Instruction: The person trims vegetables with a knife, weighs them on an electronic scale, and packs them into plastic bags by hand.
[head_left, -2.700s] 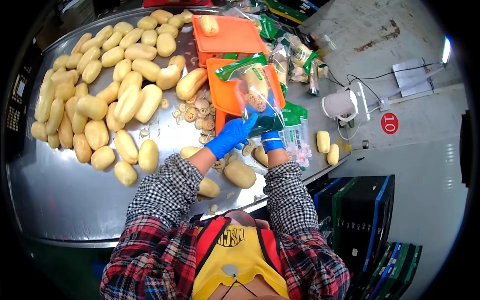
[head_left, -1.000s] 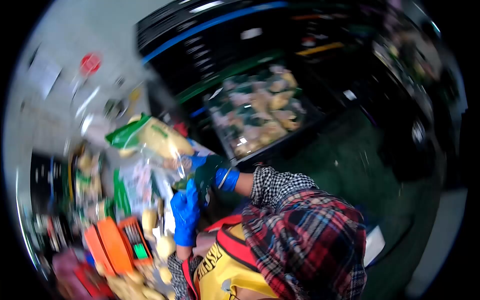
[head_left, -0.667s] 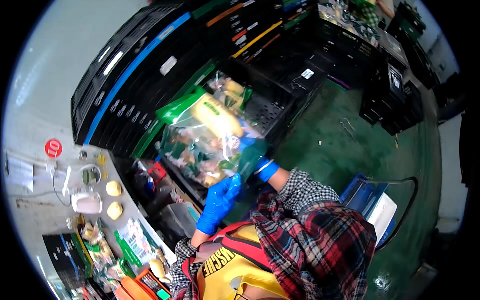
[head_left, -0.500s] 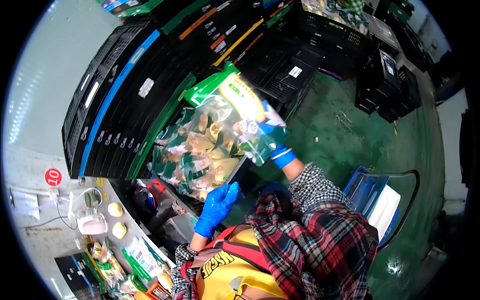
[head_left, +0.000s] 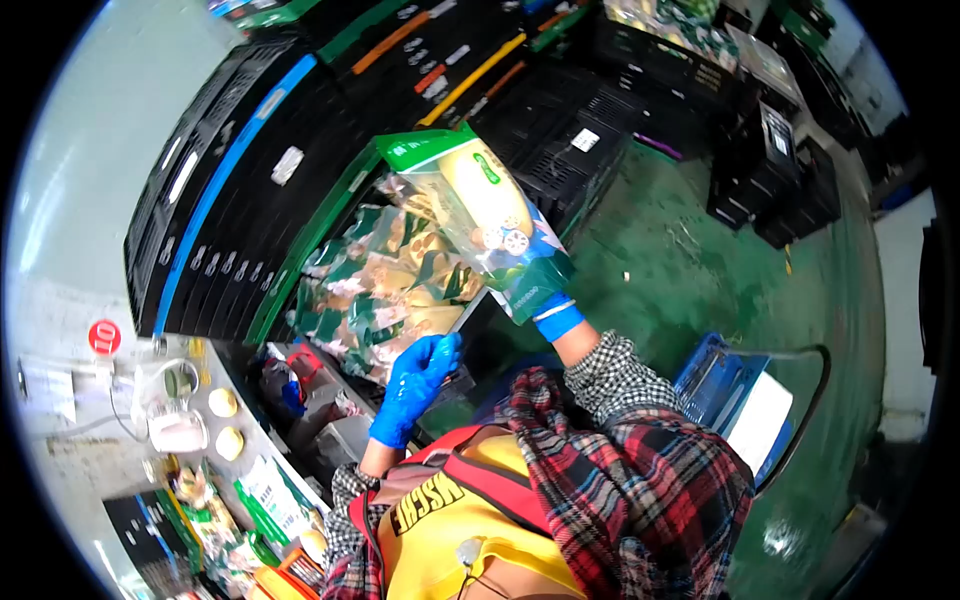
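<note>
A clear plastic bag with a green top (head_left: 462,200) holds a long pale root, and lotus root slices are printed on its front. My right hand (head_left: 557,316), in a blue glove, grips it from behind at its lower right; most of the fingers are hidden by the bag. Below it, a crate is heaped with similar packed bags (head_left: 385,285) of lotus root. My left hand (head_left: 413,388), also gloved in blue, is closed beside the near edge of that heap. Whatever its curled fingers may hold is hidden.
Tall stacks of black crates (head_left: 235,200) rise at left and behind. More crates (head_left: 770,175) stand on the green floor at right. A blue cart (head_left: 715,385) is near my right elbow. On the left counter (head_left: 240,475) are two pale round pieces (head_left: 226,422) and several bags.
The lotus root bag in my right hand has turned slightly more upright and faces me more squarely. My left hand has shifted a little left and up in the view, still closed.
</note>
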